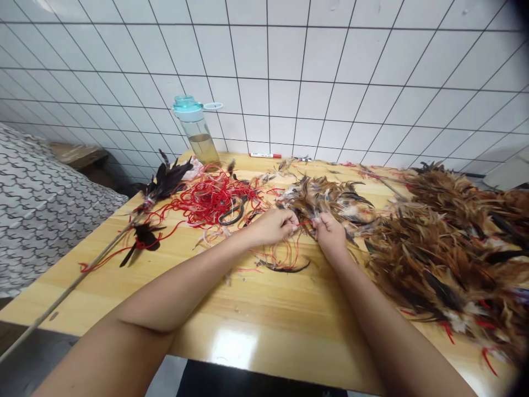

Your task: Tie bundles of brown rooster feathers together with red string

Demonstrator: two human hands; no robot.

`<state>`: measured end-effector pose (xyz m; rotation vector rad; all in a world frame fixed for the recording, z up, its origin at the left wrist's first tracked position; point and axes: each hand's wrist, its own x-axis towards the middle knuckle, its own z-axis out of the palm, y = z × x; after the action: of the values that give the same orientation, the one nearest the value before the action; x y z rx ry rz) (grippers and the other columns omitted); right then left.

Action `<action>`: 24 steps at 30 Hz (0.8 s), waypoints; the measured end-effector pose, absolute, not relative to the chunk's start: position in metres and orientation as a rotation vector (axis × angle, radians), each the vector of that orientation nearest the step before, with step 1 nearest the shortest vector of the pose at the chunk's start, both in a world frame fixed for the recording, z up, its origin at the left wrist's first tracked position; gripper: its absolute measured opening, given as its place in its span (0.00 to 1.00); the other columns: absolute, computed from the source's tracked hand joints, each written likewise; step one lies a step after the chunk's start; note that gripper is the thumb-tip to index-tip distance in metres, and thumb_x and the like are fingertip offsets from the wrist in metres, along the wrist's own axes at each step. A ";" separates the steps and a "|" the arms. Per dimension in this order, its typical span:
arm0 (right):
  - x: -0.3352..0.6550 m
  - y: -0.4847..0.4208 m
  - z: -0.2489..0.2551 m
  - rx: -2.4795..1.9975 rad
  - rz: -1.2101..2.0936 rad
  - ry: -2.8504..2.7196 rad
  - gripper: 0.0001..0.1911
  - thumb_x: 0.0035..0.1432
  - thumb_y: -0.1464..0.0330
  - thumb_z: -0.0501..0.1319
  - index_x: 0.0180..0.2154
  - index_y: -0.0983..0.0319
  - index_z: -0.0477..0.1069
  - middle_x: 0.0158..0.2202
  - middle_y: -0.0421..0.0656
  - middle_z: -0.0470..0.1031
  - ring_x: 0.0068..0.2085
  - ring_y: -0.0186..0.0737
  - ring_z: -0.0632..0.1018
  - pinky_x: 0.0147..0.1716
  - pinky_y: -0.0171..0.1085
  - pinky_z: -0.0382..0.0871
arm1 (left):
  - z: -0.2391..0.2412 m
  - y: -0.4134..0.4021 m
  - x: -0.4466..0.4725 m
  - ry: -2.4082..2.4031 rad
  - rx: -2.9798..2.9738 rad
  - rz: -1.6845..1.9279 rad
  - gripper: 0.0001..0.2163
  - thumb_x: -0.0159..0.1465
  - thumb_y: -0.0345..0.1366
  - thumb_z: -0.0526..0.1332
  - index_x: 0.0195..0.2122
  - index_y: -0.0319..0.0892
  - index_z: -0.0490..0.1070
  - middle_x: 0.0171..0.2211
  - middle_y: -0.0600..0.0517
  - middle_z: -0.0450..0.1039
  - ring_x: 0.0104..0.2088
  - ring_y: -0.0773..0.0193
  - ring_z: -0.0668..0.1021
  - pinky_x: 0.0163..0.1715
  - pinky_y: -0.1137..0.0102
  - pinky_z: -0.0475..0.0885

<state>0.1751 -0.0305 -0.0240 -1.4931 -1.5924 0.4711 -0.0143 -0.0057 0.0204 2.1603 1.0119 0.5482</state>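
**Red string and feathers, pinched between two hands**

Nearest, before both hands: bare, glossy wood of the table. Off to the left hand's near side, a long thin stick runs slantwise over the table edge. To the right of the right hand, a broad pile of brown feathers, some dark, with red ends poking out at its near side.

Just below the hands: loose pinkish strands and a dark curved feather.

Hands themselves: left hand curled, thumb and fingertips together, pinching red string; the string spans the short gap to the other hand. Right hand closed, thumb over fingers, gripping the near ends of a feather bundle, which fans out on the table just beyond it.

Left of the left hand, a small black feather tuft lies crossed by red string. Beyond that hand, a black looped handle sits against a red string tangle; farther left, black feathers are bound at the stick's far end.

Farthest, past the hands: a blue-lidded bottle, part-filled with yellowish liquid; a red-and-white marker; white tiled wall.
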 end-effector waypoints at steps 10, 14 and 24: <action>0.164 -0.034 -0.027 -1.473 0.684 -1.527 0.12 0.57 0.64 0.50 0.22 0.58 0.61 0.17 0.36 0.62 0.23 0.35 0.65 0.25 0.34 0.57 | 0.034 -0.008 -0.009 1.111 1.951 1.080 0.03 0.56 0.31 0.60 0.31 0.39 0.69 0.27 0.54 0.70 0.28 0.70 0.72 0.30 0.75 0.68; 0.163 -0.035 -0.026 -1.457 0.700 -1.527 0.12 0.57 0.64 0.50 0.23 0.59 0.61 0.18 0.36 0.62 0.23 0.35 0.65 0.25 0.34 0.58 | 0.034 -0.010 -0.009 1.043 2.059 1.147 0.04 0.56 0.29 0.59 0.33 0.39 0.69 0.29 0.53 0.70 0.30 0.70 0.72 0.32 0.74 0.68; 0.160 -0.039 -0.020 -1.439 0.754 -1.490 0.12 0.56 0.62 0.52 0.23 0.59 0.63 0.17 0.36 0.61 0.22 0.34 0.64 0.25 0.33 0.57 | 0.033 -0.012 -0.012 0.981 2.460 1.160 0.04 0.60 0.30 0.56 0.29 0.39 0.69 0.29 0.51 0.70 0.33 0.66 0.70 0.35 0.71 0.65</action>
<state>0.1597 -0.0393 -0.0204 -1.4388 -1.4900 0.7543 -0.0125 -0.0116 0.0330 2.4600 0.9810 1.1598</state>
